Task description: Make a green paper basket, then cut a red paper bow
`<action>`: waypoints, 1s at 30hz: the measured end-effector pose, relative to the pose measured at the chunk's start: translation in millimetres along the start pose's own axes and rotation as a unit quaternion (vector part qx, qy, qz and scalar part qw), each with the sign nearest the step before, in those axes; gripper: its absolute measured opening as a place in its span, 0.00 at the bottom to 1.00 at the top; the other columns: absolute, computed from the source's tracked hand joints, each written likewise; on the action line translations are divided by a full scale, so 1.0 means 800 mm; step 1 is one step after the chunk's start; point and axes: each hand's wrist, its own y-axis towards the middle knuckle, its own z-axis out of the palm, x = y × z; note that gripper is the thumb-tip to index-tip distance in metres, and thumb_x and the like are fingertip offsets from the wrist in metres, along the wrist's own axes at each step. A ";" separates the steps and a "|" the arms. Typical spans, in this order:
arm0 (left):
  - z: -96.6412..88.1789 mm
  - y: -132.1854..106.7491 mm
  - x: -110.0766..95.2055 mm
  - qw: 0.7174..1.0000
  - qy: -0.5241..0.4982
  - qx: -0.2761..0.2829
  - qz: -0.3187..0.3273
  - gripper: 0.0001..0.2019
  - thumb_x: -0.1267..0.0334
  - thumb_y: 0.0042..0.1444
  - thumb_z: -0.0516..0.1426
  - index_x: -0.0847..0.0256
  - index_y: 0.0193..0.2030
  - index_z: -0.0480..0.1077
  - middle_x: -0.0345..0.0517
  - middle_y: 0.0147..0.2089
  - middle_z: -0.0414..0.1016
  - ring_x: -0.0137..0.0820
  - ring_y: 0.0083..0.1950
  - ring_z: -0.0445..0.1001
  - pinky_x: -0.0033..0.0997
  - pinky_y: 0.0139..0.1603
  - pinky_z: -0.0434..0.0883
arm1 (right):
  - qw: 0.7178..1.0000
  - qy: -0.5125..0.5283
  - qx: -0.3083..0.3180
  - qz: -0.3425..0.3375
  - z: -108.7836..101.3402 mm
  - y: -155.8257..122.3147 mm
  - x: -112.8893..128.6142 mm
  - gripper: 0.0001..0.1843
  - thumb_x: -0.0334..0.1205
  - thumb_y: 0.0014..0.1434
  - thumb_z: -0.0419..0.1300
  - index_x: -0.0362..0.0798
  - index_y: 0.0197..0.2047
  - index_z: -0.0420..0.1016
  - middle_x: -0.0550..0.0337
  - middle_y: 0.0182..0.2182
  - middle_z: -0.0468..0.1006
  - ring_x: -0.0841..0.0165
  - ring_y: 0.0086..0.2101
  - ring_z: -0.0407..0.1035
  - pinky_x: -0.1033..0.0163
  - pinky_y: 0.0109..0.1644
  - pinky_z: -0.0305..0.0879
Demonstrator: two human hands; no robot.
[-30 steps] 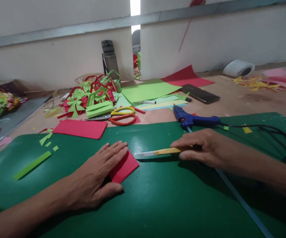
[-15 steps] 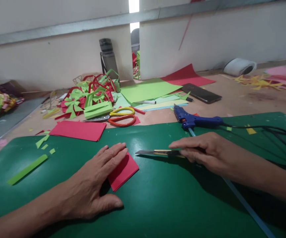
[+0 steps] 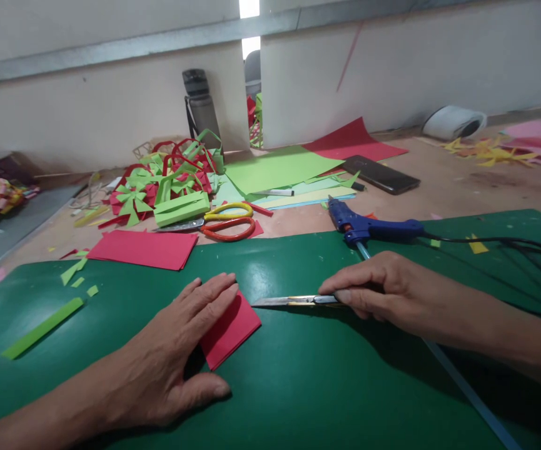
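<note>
Head view: the angular, layered red paper piece (image 3: 232,331) lies on the smooth green mat (image 3: 298,387), partly beneath the fingers of the left hand (image 3: 171,350) and showing at their four o'clock. That hand rests palm-down, fingers together toward one o'clock, thumb spread toward three. The right hand (image 3: 385,290) pinches a slim metal craft knife (image 3: 304,300), blade toward nine o'clock, tip at the paper's edge, contact unclear.

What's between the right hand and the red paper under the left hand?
In the head view: the utility knife, gripped by the right hand, its blade pointing toward the red paper.
</note>
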 end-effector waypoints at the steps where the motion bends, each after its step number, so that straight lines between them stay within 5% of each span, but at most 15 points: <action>1: 0.000 0.000 0.000 1.000 -0.001 0.000 0.000 0.40 0.41 0.56 0.49 0.47 0.68 0.32 0.46 0.71 0.42 0.47 0.68 0.47 0.56 0.65 0.49 | 1.000 0.000 -0.003 -0.005 0.000 0.000 0.000 0.13 0.39 0.57 0.52 0.49 0.34 0.79 0.66 0.16 0.63 0.75 0.17 0.53 0.70 0.18 0.47; 12: -0.006 0.001 0.004 0.999 0.028 0.033 0.027 0.43 0.46 0.57 0.52 0.51 0.68 0.27 0.51 0.71 0.40 0.47 0.69 0.45 0.56 0.64 0.51 | 1.000 0.011 0.016 -0.008 0.002 0.000 0.005 0.14 0.37 0.59 0.52 0.47 0.38 0.79 0.66 0.17 0.63 0.76 0.18 0.53 0.71 0.19 0.47; 30: -0.006 0.007 0.007 0.988 0.073 0.111 0.073 0.42 0.38 0.57 0.42 0.59 0.68 0.24 0.53 0.71 0.28 0.46 0.70 0.33 0.53 0.66 0.38 | 0.996 0.029 0.086 0.015 -0.005 0.004 0.016 0.14 0.38 0.59 0.52 0.45 0.37 0.79 0.67 0.18 0.62 0.76 0.19 0.52 0.70 0.20 0.47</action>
